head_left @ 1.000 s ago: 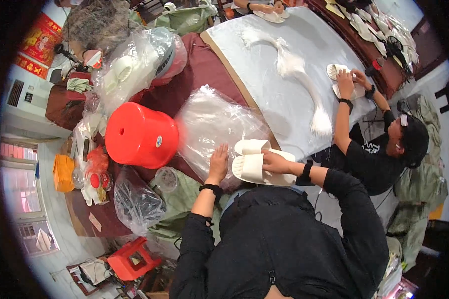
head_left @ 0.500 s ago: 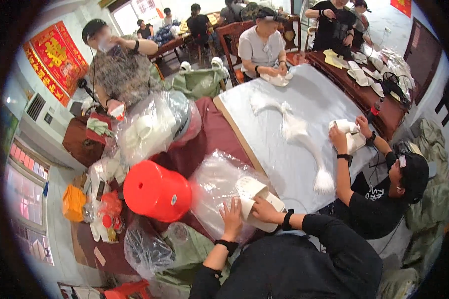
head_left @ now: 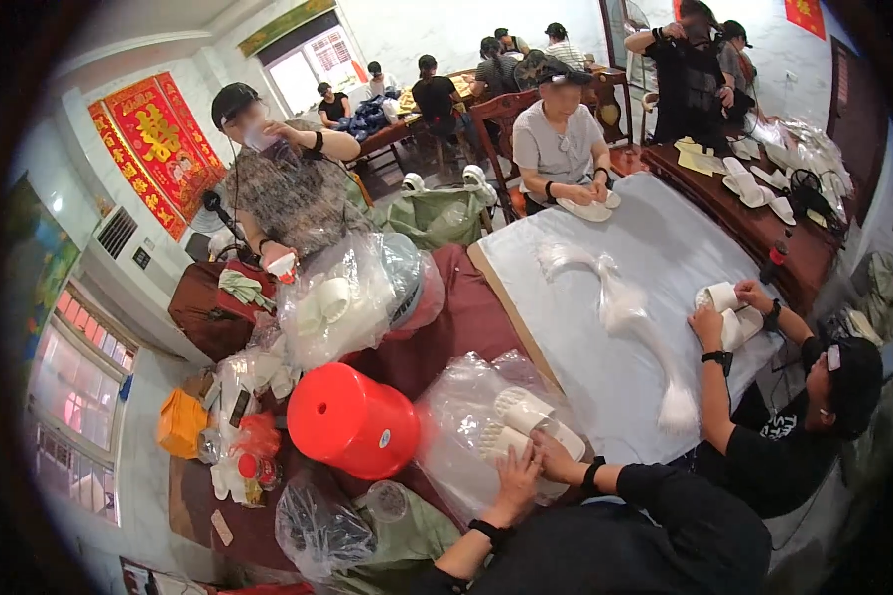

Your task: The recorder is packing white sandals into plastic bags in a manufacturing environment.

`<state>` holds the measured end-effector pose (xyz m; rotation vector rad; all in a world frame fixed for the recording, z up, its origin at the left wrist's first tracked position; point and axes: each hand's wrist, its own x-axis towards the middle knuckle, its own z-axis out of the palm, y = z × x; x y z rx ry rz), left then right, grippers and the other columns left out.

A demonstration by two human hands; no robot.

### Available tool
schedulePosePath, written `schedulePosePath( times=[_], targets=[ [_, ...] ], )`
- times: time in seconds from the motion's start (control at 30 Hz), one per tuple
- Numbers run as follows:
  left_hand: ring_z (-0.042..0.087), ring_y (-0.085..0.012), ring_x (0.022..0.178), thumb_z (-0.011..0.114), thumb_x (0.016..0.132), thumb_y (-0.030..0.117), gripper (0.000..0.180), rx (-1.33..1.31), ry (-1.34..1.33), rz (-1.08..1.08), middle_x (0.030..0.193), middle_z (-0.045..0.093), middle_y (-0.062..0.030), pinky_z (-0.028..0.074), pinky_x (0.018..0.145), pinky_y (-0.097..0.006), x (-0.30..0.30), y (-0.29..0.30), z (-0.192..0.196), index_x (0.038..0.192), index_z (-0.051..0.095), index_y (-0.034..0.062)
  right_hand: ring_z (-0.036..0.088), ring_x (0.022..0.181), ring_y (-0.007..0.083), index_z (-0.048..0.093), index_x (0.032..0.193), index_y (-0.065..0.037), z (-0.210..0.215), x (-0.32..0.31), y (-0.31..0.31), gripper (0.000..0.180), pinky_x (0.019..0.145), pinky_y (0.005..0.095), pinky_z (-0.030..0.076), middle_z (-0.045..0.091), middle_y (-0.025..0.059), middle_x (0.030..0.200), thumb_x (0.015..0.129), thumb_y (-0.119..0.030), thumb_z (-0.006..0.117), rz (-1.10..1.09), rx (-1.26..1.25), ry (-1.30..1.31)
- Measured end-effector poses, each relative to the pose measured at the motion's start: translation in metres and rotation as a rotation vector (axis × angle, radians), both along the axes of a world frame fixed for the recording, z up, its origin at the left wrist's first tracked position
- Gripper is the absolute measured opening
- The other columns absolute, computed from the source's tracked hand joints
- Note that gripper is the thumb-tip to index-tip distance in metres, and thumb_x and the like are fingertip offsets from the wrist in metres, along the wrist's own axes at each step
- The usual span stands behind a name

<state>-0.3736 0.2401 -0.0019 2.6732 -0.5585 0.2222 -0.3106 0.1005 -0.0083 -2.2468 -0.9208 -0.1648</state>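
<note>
A pair of white slide slippers lies on a clear plastic bag in front of me. The farther slipper (head_left: 522, 408) shows its ridged upper and part of its sole. My right hand (head_left: 560, 460) is closed on that slipper near its sole. My left hand (head_left: 516, 484) grips the nearer slipper (head_left: 503, 443) at its heel end, covering much of its sole. Both hands are close together, and their fingertips are partly hidden against the slippers. Beneath is the clear plastic bag (head_left: 456, 421), crumpled and shiny.
An upturned red bucket (head_left: 352, 418) stands left of the slippers. Beyond it are bagged white slippers (head_left: 332, 297). A light-covered table (head_left: 526, 288) with a bundle of white strands (head_left: 625, 307) lies to the right. Co-workers handle slippers at its right and far sides; another stands far left.
My left hand has moved from lying spread beside the slippers onto the nearer one. The two slippers now lie more apart. My head view has shifted, moving the scene rightward and down.
</note>
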Motion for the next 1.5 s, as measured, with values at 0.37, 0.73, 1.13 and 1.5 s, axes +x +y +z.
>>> schedulePosePath(
  times=[0.37,0.73,1.13,1.5],
  targets=[
    [0.030,-0.0402,0.125,0.058,0.078,0.015,0.067,0.035,0.089,-0.108,0.143,0.017,-0.0175,0.028,0.095,-0.056,-0.020,0.003,0.027,0.137,0.027,0.0150,0.045,0.099,0.0351,0.052,0.109,-0.006,-0.038,0.010,0.015,0.042,0.088,0.0451,0.036,0.051,0.0196,0.103,0.071,-0.024,0.057,-0.237,0.056,-0.060],
    [0.052,-0.0286,0.104,0.053,0.075,-0.012,0.091,-1.265,0.702,0.447,0.135,0.026,-0.0219,0.052,0.073,-0.033,-0.021,0.033,-0.014,0.141,0.000,0.0209,0.036,0.114,0.0412,0.054,0.098,0.004,-0.016,-0.001,0.048,0.038,0.096,0.0516,0.026,0.043,0.0258,0.116,0.071,-0.023,0.057,-0.375,-0.136,0.167],
    [0.056,-0.0184,0.067,0.062,0.076,-0.001,0.060,-1.412,1.019,0.721,0.087,0.056,-0.0120,0.045,0.051,-0.028,-0.023,0.067,-0.020,0.126,0.030,0.0075,0.041,0.112,0.0409,0.053,0.105,0.002,-0.001,0.015,0.065,0.036,0.093,0.0501,0.033,0.040,0.0277,0.122,0.080,-0.024,0.049,-0.216,-0.123,0.521],
    [0.058,-0.0250,0.079,0.051,0.080,0.003,0.038,-1.831,1.054,0.640,0.088,0.056,-0.0099,0.050,0.069,-0.040,-0.023,0.066,-0.021,0.117,0.039,0.0048,0.048,0.107,0.0360,0.037,0.128,-0.008,0.021,-0.018,0.021,0.047,0.090,0.0483,0.037,0.046,0.0207,0.121,0.085,-0.025,0.047,0.300,-0.497,0.261]
  ],
)
